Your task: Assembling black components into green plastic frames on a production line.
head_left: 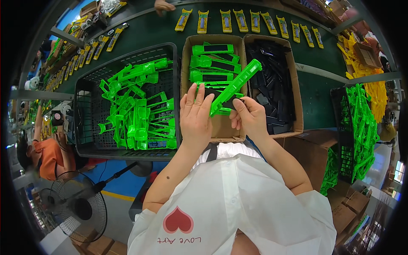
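White shirt [238,199] fills the picture at six o'clock, both forearms rising from it toward the middle. The left hand [195,117] lies with fingers straight and close together, pressed flat against the lower end of a green bar [235,86], which slants up toward one o'clock. The right hand [250,115] pinches a black insert [235,103] at the bar's underside, thumb and forefinger narrow on it. Both hang over the middle box [214,131], where finished green pieces [212,63] lie stacked at twelve o'clock.

To seat the insert well, I judge the left palm should brace the bar so it cannot twist while the right thumb pushes the black piece squarely along the slot.

At one o'clock a second box [293,85] holds loose black parts [274,80]; at nine o'clock a dark crate [85,127] holds a tangle of green frames [140,110]. Yellow packs [242,21] line the green belt [157,29] at twelve. A fan [78,208] stands at seven o'clock, another crate [340,127] at three. Nothing blocks the hands, though the stacked pieces crowd the box just beyond the bar
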A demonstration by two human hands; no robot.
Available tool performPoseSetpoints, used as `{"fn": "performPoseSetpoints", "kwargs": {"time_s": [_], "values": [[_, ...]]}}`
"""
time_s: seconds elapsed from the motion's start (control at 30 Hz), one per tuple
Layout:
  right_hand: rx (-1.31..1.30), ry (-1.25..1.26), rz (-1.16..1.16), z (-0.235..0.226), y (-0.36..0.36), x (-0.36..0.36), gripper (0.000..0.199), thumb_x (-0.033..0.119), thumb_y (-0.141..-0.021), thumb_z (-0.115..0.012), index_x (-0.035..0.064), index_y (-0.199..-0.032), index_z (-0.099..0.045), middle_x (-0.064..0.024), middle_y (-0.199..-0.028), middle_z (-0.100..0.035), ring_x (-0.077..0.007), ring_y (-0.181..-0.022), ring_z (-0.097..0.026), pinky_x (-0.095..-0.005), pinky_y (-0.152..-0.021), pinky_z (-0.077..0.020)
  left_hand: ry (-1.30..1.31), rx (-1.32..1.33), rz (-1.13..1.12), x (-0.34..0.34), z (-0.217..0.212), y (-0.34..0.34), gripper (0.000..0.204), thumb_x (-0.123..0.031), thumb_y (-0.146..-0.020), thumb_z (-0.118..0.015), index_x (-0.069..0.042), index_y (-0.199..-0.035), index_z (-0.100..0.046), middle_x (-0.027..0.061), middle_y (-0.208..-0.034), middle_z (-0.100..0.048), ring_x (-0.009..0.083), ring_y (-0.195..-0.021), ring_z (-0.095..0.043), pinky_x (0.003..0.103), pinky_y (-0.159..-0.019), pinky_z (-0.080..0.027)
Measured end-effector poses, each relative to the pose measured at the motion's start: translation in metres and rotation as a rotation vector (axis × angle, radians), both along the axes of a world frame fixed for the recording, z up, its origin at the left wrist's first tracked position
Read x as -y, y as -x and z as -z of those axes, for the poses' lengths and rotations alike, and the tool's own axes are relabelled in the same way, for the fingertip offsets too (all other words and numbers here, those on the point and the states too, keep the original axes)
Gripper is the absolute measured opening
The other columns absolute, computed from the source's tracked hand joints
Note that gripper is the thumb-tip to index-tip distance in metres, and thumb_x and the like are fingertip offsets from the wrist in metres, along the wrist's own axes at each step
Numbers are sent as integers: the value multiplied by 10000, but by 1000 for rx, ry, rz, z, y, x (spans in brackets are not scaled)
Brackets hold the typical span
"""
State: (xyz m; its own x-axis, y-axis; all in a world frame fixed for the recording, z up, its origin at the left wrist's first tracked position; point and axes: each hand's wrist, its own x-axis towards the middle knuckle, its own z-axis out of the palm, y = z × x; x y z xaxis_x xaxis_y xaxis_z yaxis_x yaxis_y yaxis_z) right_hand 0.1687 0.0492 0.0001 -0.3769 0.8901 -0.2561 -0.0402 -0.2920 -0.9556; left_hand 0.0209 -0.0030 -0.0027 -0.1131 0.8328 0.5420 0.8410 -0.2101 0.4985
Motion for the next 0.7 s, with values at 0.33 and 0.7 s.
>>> {"fn": "performPoseSetpoints", "kwargs": {"time_s": [0.33, 0.7], "values": [[-9, 67, -4, 4, -2, 6, 219, 215, -871, -498, 10, -799, -521, -49, -593, -549, -87, -422, -507, -178, -356, -375, 16, 17, 40, 0, 9, 2, 383, 76, -651, -527, 20, -1030, -530, 216, -1172, -472, 350, -1117, -435, 432, -878, -376], [-6, 60, 1, 10, 0, 6, 215, 215, -876, -487, 12, -816, -525, -44, -596, -551, -74, -426, -504, -170, -356, -367, 0, 80, 110, 5, 11, -4, 366, 101, -663, -512, 40, -1023, -528, 161, -1077, -548, 336, -1056, -488, 418, -879, -388]]}}
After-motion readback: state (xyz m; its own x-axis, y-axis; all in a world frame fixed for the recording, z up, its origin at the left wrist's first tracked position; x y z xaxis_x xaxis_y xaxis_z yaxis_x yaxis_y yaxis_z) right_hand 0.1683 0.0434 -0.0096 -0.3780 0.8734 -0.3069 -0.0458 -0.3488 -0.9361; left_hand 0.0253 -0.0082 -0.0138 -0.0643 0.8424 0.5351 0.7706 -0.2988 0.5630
